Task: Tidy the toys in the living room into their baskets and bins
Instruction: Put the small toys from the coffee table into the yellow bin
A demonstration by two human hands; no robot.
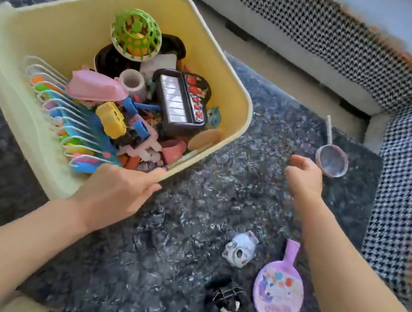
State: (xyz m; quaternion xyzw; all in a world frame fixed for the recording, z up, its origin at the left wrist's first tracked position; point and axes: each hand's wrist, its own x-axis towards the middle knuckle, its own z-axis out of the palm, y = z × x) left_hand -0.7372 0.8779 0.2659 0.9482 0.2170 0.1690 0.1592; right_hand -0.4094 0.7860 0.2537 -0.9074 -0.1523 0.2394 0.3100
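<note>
A yellow plastic bin (66, 28) sits tilted on the dark rug, full of toys: a green cage ball (136, 34), a black toy piano (179, 102), a pink boat (96, 86), a rack of coloured hangers (71, 119). My left hand (116, 190) grips the bin's near rim. My right hand (303, 177) hovers empty above the rug, fingers apart, just left of a small purple strainer (332, 160). On the rug near me lie a pale plush cat (239, 247), a purple paddle (278, 291) and a black toy (228, 306).
A sofa (308, 51) with a houndstooth throw (403, 185) borders the rug (171, 257) at the back and right. Bare floor shows between sofa base and rug.
</note>
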